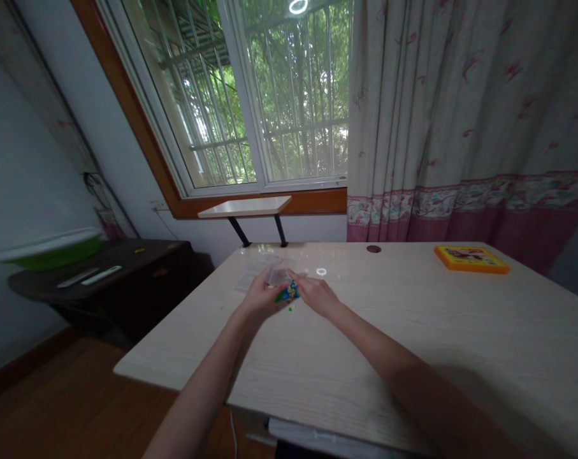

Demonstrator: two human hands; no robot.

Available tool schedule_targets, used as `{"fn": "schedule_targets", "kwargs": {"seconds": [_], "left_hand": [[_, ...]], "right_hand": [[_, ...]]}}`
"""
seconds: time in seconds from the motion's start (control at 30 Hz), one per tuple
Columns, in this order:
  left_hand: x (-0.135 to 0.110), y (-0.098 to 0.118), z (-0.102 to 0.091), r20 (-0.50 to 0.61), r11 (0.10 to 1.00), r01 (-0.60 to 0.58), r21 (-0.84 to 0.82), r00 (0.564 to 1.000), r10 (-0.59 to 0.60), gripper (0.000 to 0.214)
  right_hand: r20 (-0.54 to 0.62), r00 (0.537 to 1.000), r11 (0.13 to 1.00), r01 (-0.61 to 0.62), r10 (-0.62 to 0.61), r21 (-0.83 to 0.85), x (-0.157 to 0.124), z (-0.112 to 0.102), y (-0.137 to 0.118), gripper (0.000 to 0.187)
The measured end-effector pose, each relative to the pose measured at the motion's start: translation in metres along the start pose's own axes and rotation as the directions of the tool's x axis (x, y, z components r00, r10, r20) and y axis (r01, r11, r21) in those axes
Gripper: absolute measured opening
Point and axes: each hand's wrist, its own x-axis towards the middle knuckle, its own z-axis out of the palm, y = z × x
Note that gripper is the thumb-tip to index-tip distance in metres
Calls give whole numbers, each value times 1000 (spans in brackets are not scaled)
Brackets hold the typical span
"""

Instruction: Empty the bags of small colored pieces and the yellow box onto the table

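Both hands meet around a small cluster of blue, green and yellow pieces (291, 291), which look like tiny building bricks, low over the desk. From the left side, my left hand (259, 298) grips the cluster with its fingers closed. My right hand (318, 296) has its fingertips pinched on the cluster's right side. Tiny green bits (290, 309) lie on the desk just in front. Clear plastic bags or packaging (250, 273) lie behind and beside my left hand. The exact shape of the cluster is partly hidden by my fingers.
The pale wooden desk (389, 319) stands below a barred window. An orange-yellow flat box (471, 259) lies at the back right, near a round dark cable hole (373, 249). A small raised shelf (245, 206) stands at the back left. A green basin (54, 250) sits on a dark side table.
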Motion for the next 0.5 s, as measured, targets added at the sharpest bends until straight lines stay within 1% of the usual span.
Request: {"fn": "schedule_targets", "kwargs": {"seconds": [0.03, 0.1, 0.17, 0.2, 0.23, 0.3, 0.33, 0.37, 0.4, 0.43, 0.5], "left_hand": [[3, 0, -5, -41, 1000, 15, -3, 999, -15, 54], [9, 1, -21, -129, 998, 52, -25, 990, -55, 52], [13, 1, -43, -234, 992, 106, -74, 965, -121, 54], [13, 0, -56, -296, 986, 128, -104, 943, -153, 53], [11, -1, -70, -334, 982, 147, -122, 925, -180, 50], [2, -4, -97, -375, 971, 207, -119, 896, -236, 42], [-5, -7, -109, -401, 960, 254, -117, 872, -279, 38], [-13, -11, -119, -385, 938, 323, -128, 855, -347, 34], [-21, -15, -127, -391, 913, 376, -161, 825, -408, 32], [-30, -20, -134, -430, 891, 415, -183, 782, -452, 33], [-45, -31, -142, -527, 855, 486, -182, 686, -502, 46]], "right_hand": [[0, 1000, 1000, 9, -9, 13, 1, -3, 2, 47], [-3, 1000, 1000, -1, 1, 25, 1, -12, 12, 44], [-4, 999, 999, -50, 50, 4, -1, -25, 33, 41], [-10, 996, 996, -84, 84, -22, -5, -34, 48, 39], [-6, 994, 992, -113, 113, -60, -10, -44, 66, 38], [-38, 980, 965, -201, 197, -166, -28, -68, 109, 35], [-63, 970, 944, -243, 235, -222, -41, -81, 133, 35], [-70, 961, 920, -276, 268, -279, -56, -95, 157, 36], [-65, 951, 888, -307, 303, -343, -73, -109, 180, 37], [-90, 928, 834, -364, 360, -416, -91, -122, 203, 38], [-162, 868, 701, -477, 469, -530, -131, -146, 244, 42]]}}
